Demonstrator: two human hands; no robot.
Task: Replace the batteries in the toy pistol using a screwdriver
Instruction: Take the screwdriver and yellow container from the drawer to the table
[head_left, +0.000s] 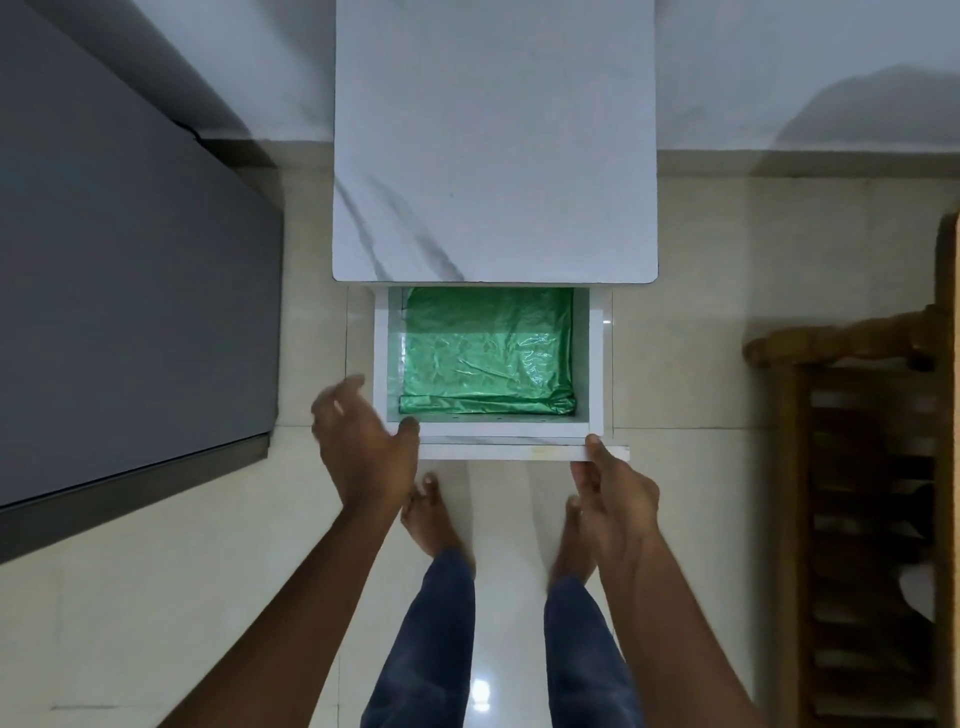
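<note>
The drawer (498, 447) of the white marble-patterned table (493, 145) is taken as the landmark. It is pulled out toward the person, and 1 green plastic bag (485, 353) is lying inside it and covers nearly all of its floor.

The right hand (608, 493) is at the right end of the drawer front; its thumb is laid on the top edge and its fingers are curled under the panel, so the front is gripped. The left hand (358, 441) is at the left front corner of the drawer, with fingers spread wide and relaxed. Only the thumb is near the rim, and nothing is held by it.

The toy pistol, the batteries and the screwdriver are not seen anywhere. It is possible they are inside the bag, but this cannot be told.

Risks, as a judgement: if the drawer is pulled further by 1 hand only, it may tilt or leave its rails. The 2 bare feet (431, 514) are directly under the drawer front and could be hit.

Counted: 1 table, 1 drawer, 1 bag, 2 hands, 2 feet.
</note>
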